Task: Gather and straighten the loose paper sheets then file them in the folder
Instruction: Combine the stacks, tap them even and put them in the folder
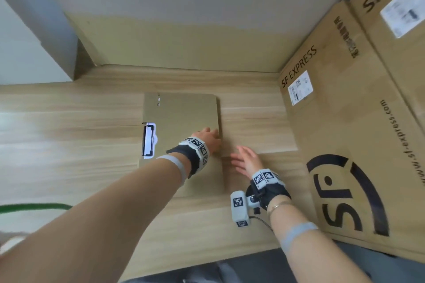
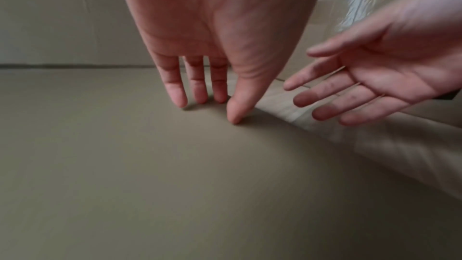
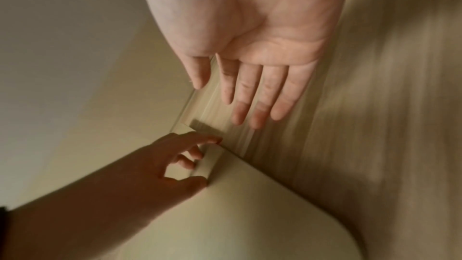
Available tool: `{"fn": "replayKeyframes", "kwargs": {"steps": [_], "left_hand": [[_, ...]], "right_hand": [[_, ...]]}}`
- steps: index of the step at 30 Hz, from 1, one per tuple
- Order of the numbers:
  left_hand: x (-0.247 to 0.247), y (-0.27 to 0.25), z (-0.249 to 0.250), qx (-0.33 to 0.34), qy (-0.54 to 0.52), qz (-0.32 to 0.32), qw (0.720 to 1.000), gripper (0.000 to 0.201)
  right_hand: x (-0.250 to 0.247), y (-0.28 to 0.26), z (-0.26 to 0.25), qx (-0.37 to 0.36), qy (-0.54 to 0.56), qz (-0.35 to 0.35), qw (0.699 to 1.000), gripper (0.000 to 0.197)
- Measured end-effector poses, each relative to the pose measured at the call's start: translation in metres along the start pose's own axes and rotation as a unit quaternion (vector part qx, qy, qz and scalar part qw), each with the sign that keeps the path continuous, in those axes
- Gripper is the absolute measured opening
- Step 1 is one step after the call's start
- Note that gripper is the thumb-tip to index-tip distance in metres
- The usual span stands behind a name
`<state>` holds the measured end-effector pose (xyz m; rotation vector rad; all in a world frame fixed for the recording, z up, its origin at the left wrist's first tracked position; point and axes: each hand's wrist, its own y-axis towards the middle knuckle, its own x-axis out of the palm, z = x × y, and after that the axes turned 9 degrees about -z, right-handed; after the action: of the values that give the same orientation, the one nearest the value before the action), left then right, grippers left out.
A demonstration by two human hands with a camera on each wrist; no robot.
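Note:
A closed kraft-brown folder [image 1: 184, 117] lies flat on the wooden table [image 1: 69, 140]. At its left edge a black clip [image 1: 147, 140] shows, with a sliver of white paper [image 1: 152, 131] under it. My left hand [image 1: 207, 136] rests with its thumb and fingertips [image 2: 180, 102] on the cover [image 2: 150, 165] near the folder's right edge. My right hand [image 1: 247, 161] hovers just right of that edge, palm open and fingers straight [image 3: 257, 114], holding nothing. In the right wrist view, the left hand [image 3: 197, 163] touches the cover's edge [image 3: 237, 215]. No loose sheets are in view.
A large SF Express carton [image 1: 345, 133] stands close on the right, with a second one [image 1: 395, 7] behind it. A cardboard panel [image 1: 172, 46] lines the wall at the back. A green cable [image 1: 34, 207] crosses the table's left front.

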<state>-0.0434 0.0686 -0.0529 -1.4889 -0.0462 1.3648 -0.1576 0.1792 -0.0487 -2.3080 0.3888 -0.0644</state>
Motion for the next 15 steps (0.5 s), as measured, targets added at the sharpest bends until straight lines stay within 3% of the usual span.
{"fn": "replayKeyframes", "kwargs": {"steps": [4, 6, 8, 10, 12, 15], "left_hand": [[0.015, -0.007, -0.019, -0.016, -0.004, 0.059, 0.998, 0.061], [0.017, -0.017, -0.035, -0.126, -0.095, 0.083, 0.984, 0.067], [0.024, -0.026, -0.059, -0.245, -0.232, 0.084, 0.938, 0.070], [0.030, -0.040, -0.079, -0.306, -0.342, 0.077, 0.885, 0.068], [0.036, -0.048, -0.090, -0.328, -0.398, 0.097, 0.851, 0.066], [0.045, -0.054, -0.096, -0.311, -0.453, 0.126, 0.826, 0.065]], "right_hand": [[0.012, 0.005, 0.001, 0.004, -0.013, -0.006, 1.000, 0.036], [0.017, 0.006, -0.002, 0.000, -0.023, -0.013, 1.000, 0.036], [0.021, 0.007, -0.005, -0.001, -0.036, -0.015, 0.999, 0.037], [0.027, 0.008, -0.006, -0.001, -0.044, -0.012, 0.999, 0.038], [0.035, 0.011, -0.006, -0.004, -0.048, -0.006, 0.999, 0.039], [0.048, 0.013, -0.006, -0.012, -0.076, -0.006, 0.997, 0.041]]}}
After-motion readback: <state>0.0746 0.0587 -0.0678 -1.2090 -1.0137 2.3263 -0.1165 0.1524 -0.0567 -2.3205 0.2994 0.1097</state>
